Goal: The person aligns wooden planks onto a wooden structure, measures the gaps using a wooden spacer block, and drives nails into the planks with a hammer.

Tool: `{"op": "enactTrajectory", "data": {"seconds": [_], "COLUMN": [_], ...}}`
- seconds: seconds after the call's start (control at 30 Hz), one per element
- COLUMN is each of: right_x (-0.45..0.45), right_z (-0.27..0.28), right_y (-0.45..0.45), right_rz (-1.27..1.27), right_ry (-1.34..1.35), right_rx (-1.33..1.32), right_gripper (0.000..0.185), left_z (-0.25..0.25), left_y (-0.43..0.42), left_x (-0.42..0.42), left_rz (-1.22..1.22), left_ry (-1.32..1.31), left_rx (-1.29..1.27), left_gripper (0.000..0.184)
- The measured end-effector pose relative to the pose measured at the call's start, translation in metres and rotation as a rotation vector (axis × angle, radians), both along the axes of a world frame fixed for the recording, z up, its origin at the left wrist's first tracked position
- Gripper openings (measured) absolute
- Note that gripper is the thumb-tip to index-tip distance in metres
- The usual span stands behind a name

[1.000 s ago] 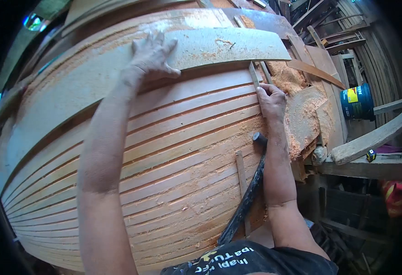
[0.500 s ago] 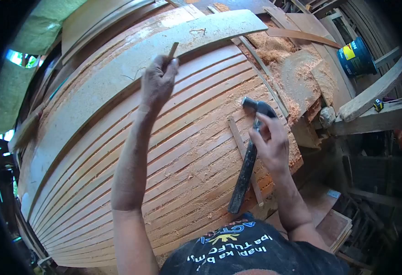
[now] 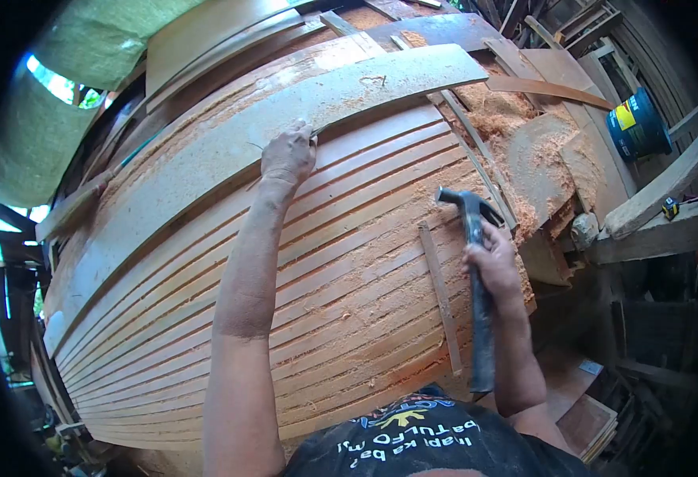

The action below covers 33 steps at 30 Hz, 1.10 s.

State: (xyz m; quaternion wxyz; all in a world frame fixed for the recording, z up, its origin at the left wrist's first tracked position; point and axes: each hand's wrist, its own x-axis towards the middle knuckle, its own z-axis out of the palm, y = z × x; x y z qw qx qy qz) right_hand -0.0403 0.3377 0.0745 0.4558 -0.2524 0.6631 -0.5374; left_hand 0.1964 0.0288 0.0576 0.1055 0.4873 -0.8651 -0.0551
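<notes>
My left hand (image 3: 288,151) is closed in a pinch at the lower edge of a long pale board (image 3: 198,147). The small wooden stick seen in it earlier is now mostly hidden by the fingers and the board's edge. Off to the right, my right hand (image 3: 494,258) grips a claw hammer (image 3: 482,342) high on its dark handle, close under the head. The hammer's head points away from me. Beside it, a thin wooden strip (image 3: 442,302) lies across the curved surface of narrow grooved planks (image 3: 317,278), which is dusted with shavings.
A dark bucket (image 3: 637,126) with a yellow label stands at the right. Near it, a small tape measure (image 3: 670,208) sits on a wooden beam (image 3: 651,240). Sawdust covers a loose board (image 3: 536,159). A brush (image 3: 75,208) lies at the far left.
My left hand has moved the small wooden stick from above the pale board down to its edge. My right hand has closed around the hammer's handle and swung it to the right, more upright.
</notes>
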Motion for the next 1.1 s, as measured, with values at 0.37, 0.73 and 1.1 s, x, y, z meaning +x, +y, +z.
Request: {"op": "enactTrajectory", "data": {"seconds": [0.37,0.73,1.1], "right_x": [-0.022,-0.041,-0.035], "right_z": [0.050,0.030,0.055], "right_y": [-0.129,-0.207,-0.193], "right_rz": [0.122,0.173,-0.043], "right_ry": [0.644,1.227,1.127], "right_rx": [-0.257,-0.093,-0.406], "right_gripper": [0.058,0.066,0.065], "left_z": [-0.012,-0.006,-0.001], "left_y": [0.004,0.007,0.009], "left_x": [-0.003,-0.007,-0.009], "left_rz": [-0.008,0.033,0.024], "left_ry": [0.028,-0.011,-0.042], "left_rx": [-0.107,-0.050,-0.043], "left_gripper": [0.027,0.036,0.034]}}
